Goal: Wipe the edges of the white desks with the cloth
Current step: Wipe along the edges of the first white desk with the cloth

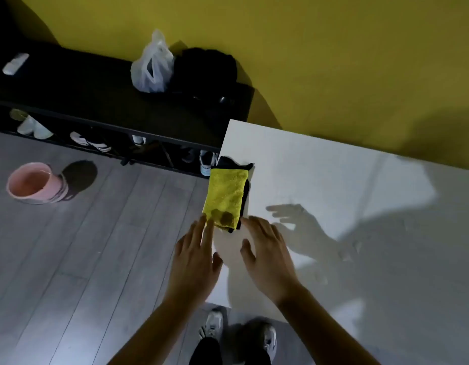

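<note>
- Cloth (226, 196) lay folded on the white worktop (333, 196), right at its left edge, yellow side up with a black layer showing beneath and dark damp-looking patches at the end nearest you.
- Your hands hovered just short of it: the left hand (195, 262) reached in from over the floor (83, 246) side, fingers straight and together, their tips at or just touching the cloth's near corner; whether they made contact could not be told.
- Your right hand (267, 255) was spread flat over the worktop, fingers relaxed and gripping nothing, its fingertips just beside the cloth's near end.
- Neither hand held the cloth, so by the look of it no wiping stroke was under way at this moment.
- Progress was hard to judge: the worktop's surface showed faint smears and speckles toward the right, and no edge looked plainly wiped or unwiped.
- Stains on the cloth suggested it had seen some use, but that was only a guess.
- What appeared left: you had to take hold of the cloth and run it along the left edge where it sat, then the near and far edges; only one desk was in view, so any others remained to be accounted for.
- Beyond the worktop stood a dark shoe rack (117, 101) against the yellow wall (307, 48), a plastic bag (152, 67) on top, and a pink bucket (34, 183) on the floor.
</note>
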### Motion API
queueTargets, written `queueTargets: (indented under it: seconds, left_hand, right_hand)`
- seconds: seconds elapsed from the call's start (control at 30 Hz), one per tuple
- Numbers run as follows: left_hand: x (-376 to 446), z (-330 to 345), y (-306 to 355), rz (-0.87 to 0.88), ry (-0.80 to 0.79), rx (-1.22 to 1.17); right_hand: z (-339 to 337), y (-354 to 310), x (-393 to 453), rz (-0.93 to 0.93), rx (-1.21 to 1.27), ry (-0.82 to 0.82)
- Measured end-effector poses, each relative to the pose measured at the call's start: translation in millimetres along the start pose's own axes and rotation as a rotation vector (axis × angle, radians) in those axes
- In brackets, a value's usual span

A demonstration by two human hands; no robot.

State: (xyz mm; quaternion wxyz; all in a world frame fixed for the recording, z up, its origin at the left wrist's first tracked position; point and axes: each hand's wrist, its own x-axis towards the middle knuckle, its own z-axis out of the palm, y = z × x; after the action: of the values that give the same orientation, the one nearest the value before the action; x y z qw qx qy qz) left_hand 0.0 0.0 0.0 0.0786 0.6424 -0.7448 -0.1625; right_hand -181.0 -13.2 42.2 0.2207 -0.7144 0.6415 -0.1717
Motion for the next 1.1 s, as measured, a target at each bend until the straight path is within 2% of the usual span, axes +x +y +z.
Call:
queueTargets:
  seconds: [0.1, 0.2, 0.37, 0.53, 0.7, 0.93, 1.1]
  left_hand:
    - [4, 10, -13, 0.011, -0.071, 0.007]
    - [-2, 19, -22, 0.024, -0.112, 0.011]
    - [-7, 25, -38, 0.077, -0.063, 0.049]
    - [-21, 37, -41, 0.089, -0.022, 0.052]
    - [-24, 42, -38, 0.078, 0.006, 0.069]
    - [-3, 44, -28, 0.067, 0.102, 0.108]
    - [50, 48, -12, 0.155, 0.166, 0.084]
  right_hand:
    - [16, -12, 35, -0.020, -0.004, 0.034]
    - [28, -25, 70, -0.031, -0.066, -0.019]
    - [52, -26, 110, 0.017, -0.128, -0.040]
    - [75, -10, 112, 0.078, -0.158, -0.113]
    - [91, -25, 113, 0.105, -0.214, -0.064]
    - [94, -4, 127, -0.136, -0.245, 0.014]
    - [84, 17, 170, -0.144, -0.281, 0.054]
